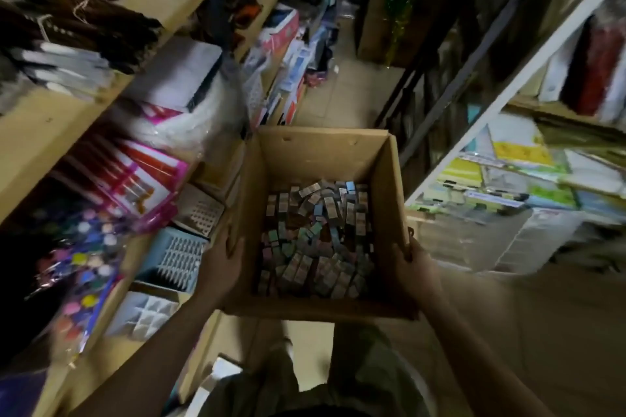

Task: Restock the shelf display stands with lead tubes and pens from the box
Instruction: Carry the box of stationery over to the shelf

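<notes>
An open brown cardboard box (321,159) is sitting in the lower middle of the frame, its floor covered with small multicoloured lead tubes (313,240). The left hand (222,267) is gripping its left wall, thumb hooked over the rim. The right hand (415,267) is clasping the right wall, fingers curled round the edge. Left of the box, a blue slotted plastic display stand (174,256) is resting on a wooden shelf (44,132).

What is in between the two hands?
In the head view, the open cardboard box sits between the left hand and right hand, which grip its sides. Inside lies a heap of small lead tube packs.
</notes>
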